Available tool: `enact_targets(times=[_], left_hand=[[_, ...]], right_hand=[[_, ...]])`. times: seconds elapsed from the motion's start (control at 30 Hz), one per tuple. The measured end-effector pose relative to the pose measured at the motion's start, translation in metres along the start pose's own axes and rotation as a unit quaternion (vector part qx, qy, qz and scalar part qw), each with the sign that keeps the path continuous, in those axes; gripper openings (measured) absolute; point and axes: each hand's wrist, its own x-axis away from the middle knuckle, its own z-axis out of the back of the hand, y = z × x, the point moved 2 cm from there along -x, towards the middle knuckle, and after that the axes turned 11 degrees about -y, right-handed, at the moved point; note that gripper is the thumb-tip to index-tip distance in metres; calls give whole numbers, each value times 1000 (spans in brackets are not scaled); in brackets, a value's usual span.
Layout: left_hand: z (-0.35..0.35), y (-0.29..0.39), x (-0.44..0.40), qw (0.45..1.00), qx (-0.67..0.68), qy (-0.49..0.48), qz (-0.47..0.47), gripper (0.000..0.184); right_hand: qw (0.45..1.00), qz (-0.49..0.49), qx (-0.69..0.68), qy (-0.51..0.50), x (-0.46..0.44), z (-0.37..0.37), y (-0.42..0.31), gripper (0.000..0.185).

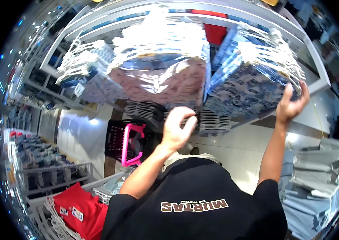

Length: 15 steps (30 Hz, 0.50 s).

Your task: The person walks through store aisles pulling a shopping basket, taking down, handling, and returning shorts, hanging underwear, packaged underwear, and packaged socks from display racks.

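My left hand (177,129) hangs in front of the middle rack section, fingers loosely curled and the thumb apart, with nothing visible in it. Just beyond it are pink patterned shorts (157,80) on white hangers. At the right end, my right hand (292,105) reaches up to the white hangers (295,74) holding blue-grey patterned shorts (245,86). Its thumb and fingers are spread around a hanger's end; whether they touch it is unclear. Bright light washes out the middle hangers.
A white rack frame (319,85) surrounds the hanging clothes. A black basket (114,140) with a pink handle (125,146) stands on the floor at left. Red garments (75,208) hang behind at lower left, grey and blue clothes (317,180) at lower right. More hangers (214,122) sit below.
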Motion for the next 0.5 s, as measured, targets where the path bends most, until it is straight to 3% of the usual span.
enact_targets(times=[0.13,0.2,0.3,0.4,0.5], left_hand=[[100,-1,-36,950,-158,256,-87,21],[137,2,-54,919,-253,286,-99,29],[164,-13,-85,927,-300,218,-66,36],[174,-36,-104,899,-416,122,-57,40],[176,-42,-115,908,-404,109,-30,37]], right_hand=[[989,-62,-128,-30,57,-7,-34,27],[982,-40,-123,-138,68,-18,-56,21],[961,-50,-162,-216,80,-40,-78,14],[945,-65,-198,-254,92,-55,-91,14],[928,-95,-217,-288,106,-61,-94,15]])
